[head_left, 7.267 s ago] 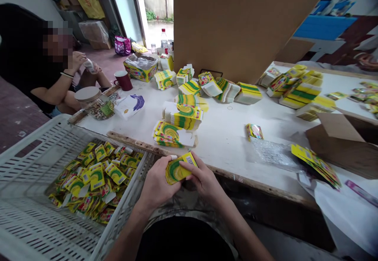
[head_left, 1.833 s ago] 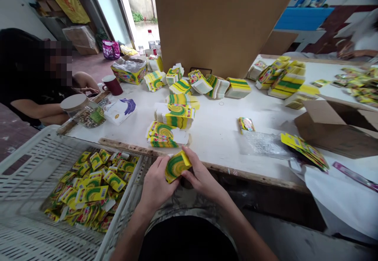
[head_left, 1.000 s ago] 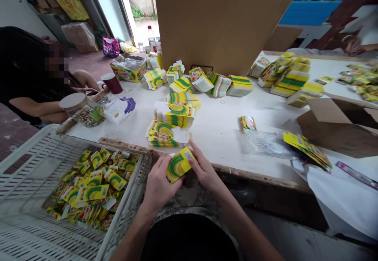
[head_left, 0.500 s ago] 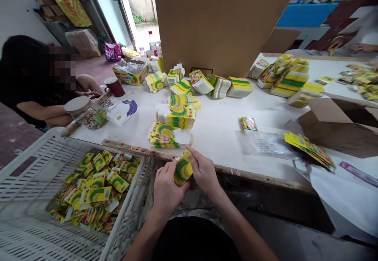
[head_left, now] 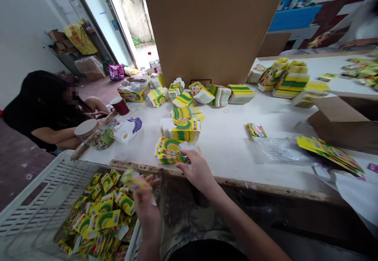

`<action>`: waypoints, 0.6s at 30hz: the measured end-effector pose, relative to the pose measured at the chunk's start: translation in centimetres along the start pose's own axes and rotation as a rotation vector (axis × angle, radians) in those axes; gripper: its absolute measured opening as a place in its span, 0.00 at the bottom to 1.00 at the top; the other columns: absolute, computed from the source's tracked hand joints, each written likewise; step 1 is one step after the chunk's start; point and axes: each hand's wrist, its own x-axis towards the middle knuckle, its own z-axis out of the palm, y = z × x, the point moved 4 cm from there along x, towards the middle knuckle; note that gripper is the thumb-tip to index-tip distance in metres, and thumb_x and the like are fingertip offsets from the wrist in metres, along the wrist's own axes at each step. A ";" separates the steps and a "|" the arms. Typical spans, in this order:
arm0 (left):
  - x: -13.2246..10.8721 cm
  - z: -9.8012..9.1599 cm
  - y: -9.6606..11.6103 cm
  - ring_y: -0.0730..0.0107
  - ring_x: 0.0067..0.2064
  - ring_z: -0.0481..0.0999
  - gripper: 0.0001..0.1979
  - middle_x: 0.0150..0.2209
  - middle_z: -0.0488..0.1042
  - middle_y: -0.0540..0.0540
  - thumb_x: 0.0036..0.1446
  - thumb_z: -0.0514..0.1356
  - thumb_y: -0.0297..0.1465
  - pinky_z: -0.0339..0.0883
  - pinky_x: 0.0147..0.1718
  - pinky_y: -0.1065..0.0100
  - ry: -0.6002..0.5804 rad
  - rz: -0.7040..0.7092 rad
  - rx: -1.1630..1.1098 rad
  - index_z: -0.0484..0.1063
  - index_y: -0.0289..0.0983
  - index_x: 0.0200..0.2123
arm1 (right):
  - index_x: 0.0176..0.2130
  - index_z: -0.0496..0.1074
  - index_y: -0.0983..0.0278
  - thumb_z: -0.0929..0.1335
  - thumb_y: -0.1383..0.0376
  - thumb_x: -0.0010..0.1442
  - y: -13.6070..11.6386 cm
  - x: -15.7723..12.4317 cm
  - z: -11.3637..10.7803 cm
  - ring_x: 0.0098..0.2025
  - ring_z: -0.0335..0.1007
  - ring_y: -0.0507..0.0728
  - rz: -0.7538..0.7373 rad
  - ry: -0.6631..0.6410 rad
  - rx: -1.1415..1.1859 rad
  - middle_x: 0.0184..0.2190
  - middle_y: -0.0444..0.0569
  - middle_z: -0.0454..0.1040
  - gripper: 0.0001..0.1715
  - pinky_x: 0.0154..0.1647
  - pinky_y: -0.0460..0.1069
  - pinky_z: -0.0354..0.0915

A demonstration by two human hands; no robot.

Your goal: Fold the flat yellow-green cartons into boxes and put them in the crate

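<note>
white table (head_left: 230,142), crate (head_left: 59,179) of boxes (head_left: 104,220), left hand (head_left: 146,204) clasping carton (head_left: 134,182), right hand (head_left: 200,172) spread

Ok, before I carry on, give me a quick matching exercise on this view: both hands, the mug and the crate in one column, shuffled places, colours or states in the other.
1. Right hand
2. Mug
3. Left hand
4. Crate

A. Pale and slotted, with yellow boxes inside
B. At the front carton stack
C. Dark red
D. At a motion-blurred box

Pairs: 1-B, 2-C, 3-D, 4-A
</note>
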 end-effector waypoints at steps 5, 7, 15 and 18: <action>1.4 -1.4 -1.3 0.60 0.47 0.74 0.34 0.47 0.70 0.37 0.54 0.44 0.59 0.72 0.43 0.59 0.183 -0.393 -0.571 0.64 0.36 0.47 | 0.41 0.71 0.67 0.72 0.68 0.52 1.5 3.5 1.6 0.47 0.64 0.66 0.130 0.075 -0.299 0.41 0.60 0.70 0.14 0.48 0.60 0.61; 0.8 -0.3 -1.4 0.62 0.45 0.75 0.34 0.48 0.71 0.36 0.52 0.51 0.58 0.72 0.41 0.63 0.175 -0.481 -0.653 0.66 0.35 0.47 | 0.39 0.69 0.67 0.72 0.70 0.51 1.7 3.9 2.2 0.46 0.64 0.66 0.126 0.072 -0.283 0.41 0.59 0.70 0.14 0.47 0.59 0.60; -1.1 4.4 -0.3 0.60 0.46 0.74 0.24 0.43 0.75 0.43 0.44 0.66 0.48 0.68 0.44 0.64 -0.052 -0.431 -0.764 0.72 0.38 0.41 | 0.35 0.60 0.62 0.71 0.72 0.48 -0.4 -1.0 1.4 0.28 0.64 0.52 0.027 -0.201 0.053 0.27 0.39 0.67 0.18 0.29 0.45 0.60; -1.3 5.2 1.6 0.62 0.41 0.74 0.20 0.35 0.74 0.45 0.46 0.65 0.47 0.69 0.41 0.64 -0.100 -0.423 -0.828 0.72 0.37 0.35 | 0.34 0.60 0.62 0.71 0.74 0.46 -1.8 -4.2 1.5 0.28 0.62 0.50 0.042 -0.400 0.361 0.27 0.39 0.66 0.18 0.27 0.44 0.58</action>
